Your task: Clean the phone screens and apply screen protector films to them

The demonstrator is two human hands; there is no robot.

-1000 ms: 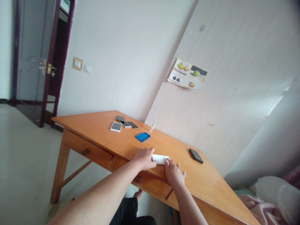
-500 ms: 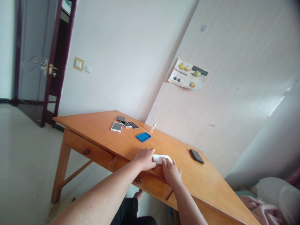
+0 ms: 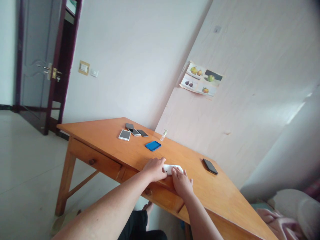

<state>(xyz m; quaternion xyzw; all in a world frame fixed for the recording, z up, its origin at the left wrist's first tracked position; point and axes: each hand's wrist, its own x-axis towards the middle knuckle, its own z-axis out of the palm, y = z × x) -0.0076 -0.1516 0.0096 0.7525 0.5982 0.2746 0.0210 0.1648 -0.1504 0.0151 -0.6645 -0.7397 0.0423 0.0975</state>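
Handling one thin, white, rectangular phone-like slab [image 3: 170, 167] at the near edge of the orange-brown wooden tabletop [image 3: 205, 183]. Pinching its left end with the bare left hand [image 3: 154, 170], part-closed between thumb and fingers; laying loosely spread digits of the bare right hand [image 3: 182, 182] over its upper face — leaving any grip there unclear. Probably being light, stiff and slippery, perhaps fragile underneath — so calling for a hold along the long edges, without pressing hard on the middle.

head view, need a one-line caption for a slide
Both hands on a white phone near the table's front edge, a blue case lying beyond.
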